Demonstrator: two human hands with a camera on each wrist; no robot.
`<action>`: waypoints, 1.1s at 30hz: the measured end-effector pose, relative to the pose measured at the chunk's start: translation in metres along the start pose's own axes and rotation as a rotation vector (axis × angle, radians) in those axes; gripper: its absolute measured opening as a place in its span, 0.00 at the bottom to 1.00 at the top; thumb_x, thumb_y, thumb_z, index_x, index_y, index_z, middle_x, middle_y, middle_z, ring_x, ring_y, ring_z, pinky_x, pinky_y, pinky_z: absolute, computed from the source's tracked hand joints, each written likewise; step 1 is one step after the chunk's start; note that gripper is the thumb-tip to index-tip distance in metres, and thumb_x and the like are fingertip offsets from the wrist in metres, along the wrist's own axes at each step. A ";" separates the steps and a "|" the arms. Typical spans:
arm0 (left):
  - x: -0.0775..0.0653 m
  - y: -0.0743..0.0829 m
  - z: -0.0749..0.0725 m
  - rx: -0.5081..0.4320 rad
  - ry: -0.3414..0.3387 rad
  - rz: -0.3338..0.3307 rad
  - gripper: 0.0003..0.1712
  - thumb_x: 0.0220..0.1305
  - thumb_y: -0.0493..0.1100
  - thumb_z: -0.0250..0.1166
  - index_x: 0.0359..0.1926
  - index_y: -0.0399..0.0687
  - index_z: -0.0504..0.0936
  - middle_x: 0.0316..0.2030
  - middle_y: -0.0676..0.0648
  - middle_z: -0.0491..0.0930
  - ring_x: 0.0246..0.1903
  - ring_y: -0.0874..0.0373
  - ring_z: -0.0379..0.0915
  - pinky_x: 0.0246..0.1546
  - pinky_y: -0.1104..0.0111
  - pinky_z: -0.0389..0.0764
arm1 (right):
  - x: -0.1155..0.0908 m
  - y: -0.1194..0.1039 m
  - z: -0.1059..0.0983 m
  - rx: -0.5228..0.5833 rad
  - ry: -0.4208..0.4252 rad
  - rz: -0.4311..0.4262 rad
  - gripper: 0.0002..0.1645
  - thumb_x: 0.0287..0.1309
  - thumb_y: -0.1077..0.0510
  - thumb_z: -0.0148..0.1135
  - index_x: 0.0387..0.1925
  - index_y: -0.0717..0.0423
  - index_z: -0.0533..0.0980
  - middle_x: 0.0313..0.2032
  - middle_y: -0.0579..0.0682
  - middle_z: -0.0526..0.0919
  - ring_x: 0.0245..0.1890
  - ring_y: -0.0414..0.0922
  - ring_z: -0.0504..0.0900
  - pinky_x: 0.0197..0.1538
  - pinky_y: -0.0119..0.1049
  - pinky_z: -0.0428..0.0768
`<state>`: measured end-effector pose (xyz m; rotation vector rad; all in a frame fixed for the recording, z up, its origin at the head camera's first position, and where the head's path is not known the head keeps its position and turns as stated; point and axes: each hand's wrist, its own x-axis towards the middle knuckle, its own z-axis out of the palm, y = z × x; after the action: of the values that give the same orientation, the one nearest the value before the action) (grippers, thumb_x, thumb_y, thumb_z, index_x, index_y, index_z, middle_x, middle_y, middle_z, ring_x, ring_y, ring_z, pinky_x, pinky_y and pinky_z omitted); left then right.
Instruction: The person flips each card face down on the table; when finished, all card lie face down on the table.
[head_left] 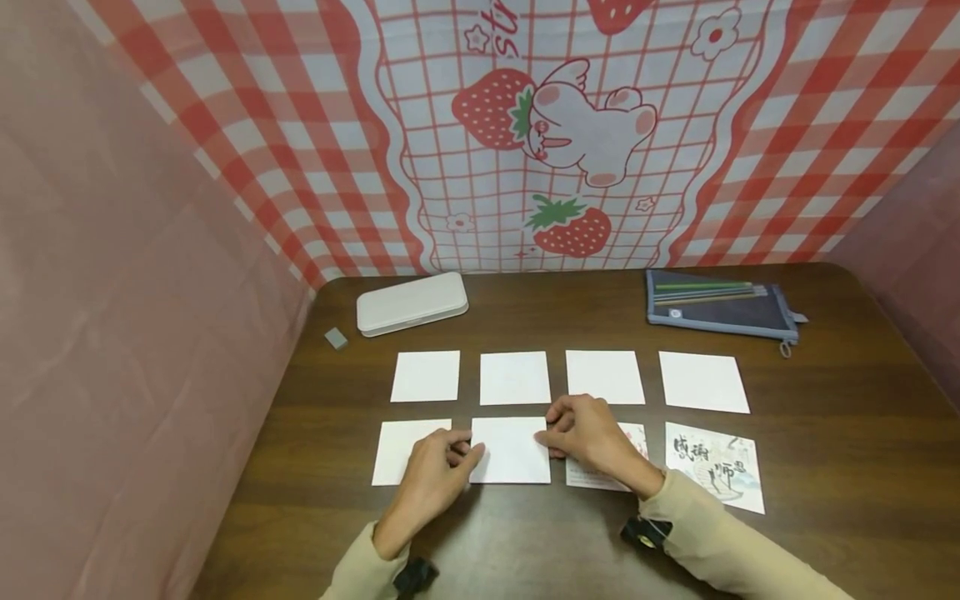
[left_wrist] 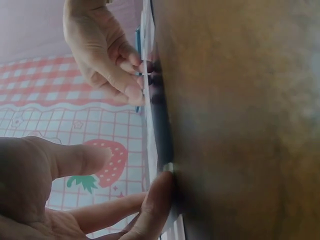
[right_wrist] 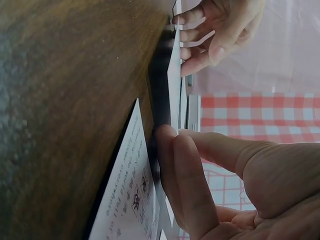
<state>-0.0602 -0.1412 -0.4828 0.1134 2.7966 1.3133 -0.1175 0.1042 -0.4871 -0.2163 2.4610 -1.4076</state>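
A blank white card lies in the front row, between the two hands. My right hand pinches its right edge; in the right wrist view the thumb is on top and the fingers are below. At its left edge, my left hand touches with its fingertips, while the left thumb stands raised off the card in the left wrist view. A cream card lies partly behind the left hand. Under the right forearm is a partly hidden printed card, and to its right a card with brush lettering.
Several blank white cards form a back row, among them one card behind the middle. A white case and a grey eraser lie back left. At back right is a blue mesh pouch with pencils.
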 end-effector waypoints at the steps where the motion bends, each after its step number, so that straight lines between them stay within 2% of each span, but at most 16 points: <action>1: 0.000 0.000 -0.001 0.003 0.000 0.010 0.17 0.67 0.41 0.71 0.49 0.29 0.87 0.34 0.44 0.85 0.33 0.56 0.85 0.35 0.69 0.87 | 0.000 0.000 0.000 0.004 0.000 0.005 0.13 0.56 0.63 0.77 0.37 0.65 0.80 0.23 0.51 0.89 0.21 0.41 0.87 0.26 0.30 0.84; 7: 0.001 0.001 -0.002 0.013 -0.008 0.014 0.18 0.70 0.42 0.69 0.49 0.29 0.87 0.34 0.43 0.86 0.33 0.55 0.86 0.38 0.65 0.88 | -0.001 0.000 0.001 0.023 0.007 0.028 0.12 0.57 0.62 0.76 0.37 0.65 0.81 0.23 0.51 0.89 0.20 0.42 0.88 0.26 0.30 0.85; 13: 0.001 0.000 -0.004 0.019 -0.004 0.001 0.19 0.70 0.44 0.68 0.50 0.28 0.86 0.35 0.43 0.87 0.33 0.56 0.86 0.37 0.68 0.87 | -0.006 0.002 -0.002 0.022 -0.027 0.009 0.13 0.59 0.61 0.75 0.41 0.65 0.82 0.25 0.52 0.90 0.21 0.42 0.89 0.27 0.31 0.86; 17: 0.002 0.003 -0.004 0.042 0.007 0.014 0.18 0.69 0.45 0.69 0.47 0.32 0.87 0.35 0.45 0.86 0.33 0.58 0.85 0.37 0.70 0.86 | -0.010 0.001 -0.007 0.011 -0.019 -0.002 0.13 0.60 0.59 0.74 0.42 0.64 0.82 0.26 0.51 0.90 0.23 0.42 0.89 0.27 0.30 0.84; 20: 0.004 0.006 -0.002 0.054 0.023 0.033 0.18 0.68 0.46 0.71 0.48 0.35 0.87 0.36 0.44 0.85 0.34 0.58 0.83 0.38 0.67 0.86 | -0.012 0.001 -0.013 0.005 0.008 -0.006 0.14 0.59 0.58 0.75 0.41 0.63 0.81 0.26 0.50 0.90 0.23 0.42 0.88 0.25 0.29 0.81; 22: 0.006 0.009 0.001 0.039 0.028 0.051 0.18 0.68 0.46 0.71 0.49 0.35 0.87 0.37 0.44 0.85 0.34 0.57 0.83 0.39 0.65 0.87 | -0.014 0.001 -0.016 0.005 0.031 -0.005 0.14 0.59 0.58 0.75 0.41 0.62 0.81 0.26 0.49 0.90 0.22 0.41 0.87 0.23 0.30 0.78; 26: 0.009 0.014 0.008 -0.038 0.011 0.086 0.20 0.69 0.46 0.71 0.53 0.34 0.86 0.40 0.41 0.85 0.37 0.53 0.84 0.39 0.69 0.88 | -0.018 0.003 -0.024 0.034 0.054 -0.009 0.15 0.59 0.59 0.75 0.42 0.64 0.81 0.26 0.51 0.90 0.21 0.43 0.86 0.23 0.30 0.79; 29: 0.011 0.019 0.017 -0.099 -0.027 0.110 0.19 0.70 0.44 0.69 0.53 0.34 0.85 0.42 0.39 0.85 0.39 0.50 0.86 0.39 0.74 0.87 | -0.021 0.005 -0.030 0.063 0.064 0.001 0.15 0.59 0.60 0.75 0.42 0.66 0.80 0.27 0.54 0.90 0.21 0.44 0.87 0.25 0.31 0.83; 33: 0.013 0.029 0.029 -0.183 -0.093 0.135 0.20 0.72 0.43 0.68 0.57 0.32 0.82 0.48 0.34 0.85 0.43 0.45 0.87 0.43 0.71 0.88 | -0.026 0.009 -0.040 0.075 0.072 0.011 0.16 0.61 0.60 0.74 0.44 0.66 0.80 0.30 0.55 0.91 0.23 0.45 0.89 0.27 0.34 0.88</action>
<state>-0.0695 -0.0992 -0.4790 0.3509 2.6171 1.5426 -0.1059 0.1484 -0.4706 -0.1374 2.4565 -1.5252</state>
